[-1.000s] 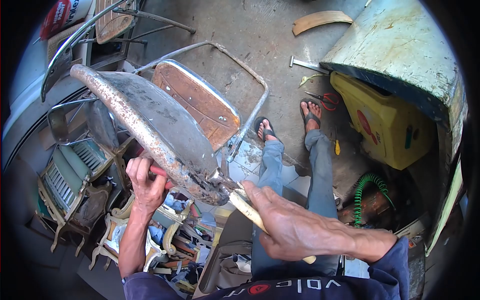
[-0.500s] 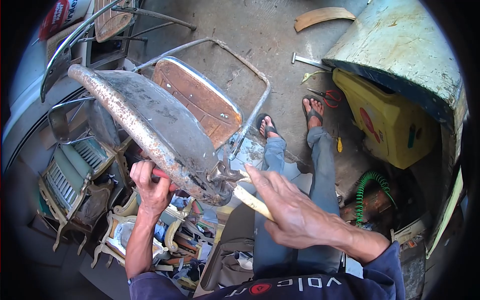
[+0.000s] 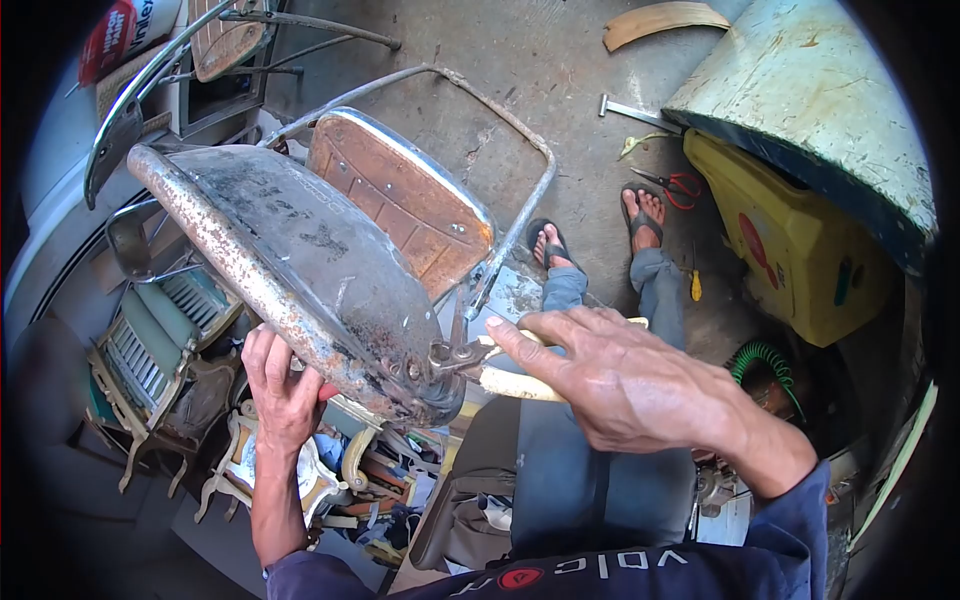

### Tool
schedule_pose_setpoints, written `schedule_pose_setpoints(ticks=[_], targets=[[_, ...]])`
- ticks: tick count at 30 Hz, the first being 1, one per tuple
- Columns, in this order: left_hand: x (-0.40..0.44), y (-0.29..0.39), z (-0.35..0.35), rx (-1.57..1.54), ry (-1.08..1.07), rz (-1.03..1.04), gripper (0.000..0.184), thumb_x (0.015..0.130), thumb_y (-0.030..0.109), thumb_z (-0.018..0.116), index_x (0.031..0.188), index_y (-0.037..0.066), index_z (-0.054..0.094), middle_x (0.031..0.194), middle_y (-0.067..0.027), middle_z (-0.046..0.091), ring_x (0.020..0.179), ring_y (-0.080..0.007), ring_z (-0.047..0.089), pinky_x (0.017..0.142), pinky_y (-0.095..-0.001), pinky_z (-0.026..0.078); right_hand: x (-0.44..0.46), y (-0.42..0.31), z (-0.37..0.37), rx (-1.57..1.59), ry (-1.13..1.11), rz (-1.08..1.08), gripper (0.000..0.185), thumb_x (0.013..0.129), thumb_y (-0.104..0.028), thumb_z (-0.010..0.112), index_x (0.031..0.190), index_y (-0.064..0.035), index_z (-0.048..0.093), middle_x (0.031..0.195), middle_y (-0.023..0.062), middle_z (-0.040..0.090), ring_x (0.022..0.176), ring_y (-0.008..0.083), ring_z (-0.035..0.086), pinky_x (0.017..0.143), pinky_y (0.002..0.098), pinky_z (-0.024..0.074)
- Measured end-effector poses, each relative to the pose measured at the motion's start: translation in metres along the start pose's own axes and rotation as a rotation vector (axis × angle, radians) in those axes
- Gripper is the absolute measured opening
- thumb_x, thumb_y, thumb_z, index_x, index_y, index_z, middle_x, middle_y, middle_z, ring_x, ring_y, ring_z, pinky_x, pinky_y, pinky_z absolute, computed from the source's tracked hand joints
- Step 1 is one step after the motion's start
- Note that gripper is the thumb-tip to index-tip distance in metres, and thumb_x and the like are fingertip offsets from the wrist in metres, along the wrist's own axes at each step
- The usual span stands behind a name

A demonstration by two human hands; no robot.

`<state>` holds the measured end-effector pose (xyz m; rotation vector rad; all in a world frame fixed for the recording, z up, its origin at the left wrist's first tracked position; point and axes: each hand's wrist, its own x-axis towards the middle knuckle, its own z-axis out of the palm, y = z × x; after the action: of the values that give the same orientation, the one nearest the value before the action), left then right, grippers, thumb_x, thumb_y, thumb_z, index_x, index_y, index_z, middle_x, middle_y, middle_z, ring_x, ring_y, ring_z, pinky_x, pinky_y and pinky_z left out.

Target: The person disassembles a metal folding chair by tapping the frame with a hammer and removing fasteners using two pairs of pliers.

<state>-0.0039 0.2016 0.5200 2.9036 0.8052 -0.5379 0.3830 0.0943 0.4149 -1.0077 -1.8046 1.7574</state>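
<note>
A rusted metal-framed chair (image 3: 300,225) lies tilted in front of me, its dark curved panel edged by a flaking tube. My right hand (image 3: 650,385) grips the pale-yellow handles of pliers (image 3: 463,356), whose jaws are at the frame's lower right corner. Whether the jaws clamp a fastener there is too small to tell. My left hand (image 3: 280,385) is closed under the tube's lower edge around a red-handled tool (image 3: 328,391). The working end of that tool is hidden behind the chair. A rusty brown panel (image 3: 395,195) with a bent tube leg (image 3: 530,210) extends beyond.
Red-handled scissors (image 3: 682,190), a yellow screwdriver (image 3: 696,285) and a hammer-like metal tool (image 3: 635,115) lie on the floor. A yellow container (image 3: 800,240) stands at right near a green coiled hose (image 3: 765,362). Ornate chair frames (image 3: 140,350) and scraps crowd the lower left.
The pliers have swung from slanting down to nearly level, with my right hand wrapped further over their handles. My left hand sits slightly lower, showing less red handle. The whole view has shifted a little.
</note>
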Motion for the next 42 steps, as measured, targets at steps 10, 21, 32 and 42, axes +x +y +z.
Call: schedule_pose_setpoints(ticks=[10, 21, 32, 42], targets=[[-0.008, 0.026, 0.003, -0.201, -0.124, -0.109, 0.025, 0.082, 0.022, 0.078, 0.097, 0.004, 0.073, 0.136, -0.0221, 0.051, 0.125, -0.0439, 0.050, 0.101, -0.0595, 0.043, -0.004, -0.047, 0.038, 0.351, 0.112, 0.206, 0.088, 0.076, 0.012, 0.058, 0.157, 0.0176, 0.024, 0.128, 0.0372, 0.051, 0.110, 0.0503, 0.058, 0.100, 0.0529, 0.0491], [-0.039, 0.038, 0.025, -0.437, -0.236, -0.237, 0.049, 0.061, -0.001, 0.068, 0.110, 0.008, 0.074, 0.133, -0.0255, 0.050, 0.114, -0.0462, 0.048, 0.097, -0.0585, 0.042, 0.001, -0.033, 0.082, 0.200, 0.323, 0.095, 0.097, 0.074, 0.009, 0.064, 0.162, 0.0062, 0.025, 0.142, 0.0322, 0.045, 0.125, 0.0475, 0.052, 0.105, 0.0597, 0.0437], [-0.040, 0.036, 0.037, -0.448, -0.242, -0.266, 0.055, 0.057, -0.001, 0.068, 0.110, 0.008, 0.076, 0.138, -0.0268, 0.048, 0.121, -0.0496, 0.046, 0.104, -0.0618, 0.040, 0.008, -0.025, 0.101, 0.072, 0.415, 0.064, 0.098, 0.074, 0.006, 0.068, 0.163, 0.0020, 0.027, 0.134, 0.0290, 0.047, 0.118, 0.0446, 0.053, 0.099, 0.0550, 0.0453], [-0.031, 0.050, 0.035, -0.631, -0.344, -0.274, 0.049, 0.056, -0.004, 0.064, 0.101, 0.007, 0.079, 0.137, -0.0268, 0.062, 0.134, -0.0534, 0.045, 0.119, -0.0618, 0.033, 0.022, 0.002, 0.107, 0.048, 0.505, -0.028, 0.093, 0.073, 0.005, 0.069, 0.159, -0.0015, 0.036, 0.132, 0.0277, 0.049, 0.115, 0.0432, 0.056, 0.096, 0.0533, 0.0456]])
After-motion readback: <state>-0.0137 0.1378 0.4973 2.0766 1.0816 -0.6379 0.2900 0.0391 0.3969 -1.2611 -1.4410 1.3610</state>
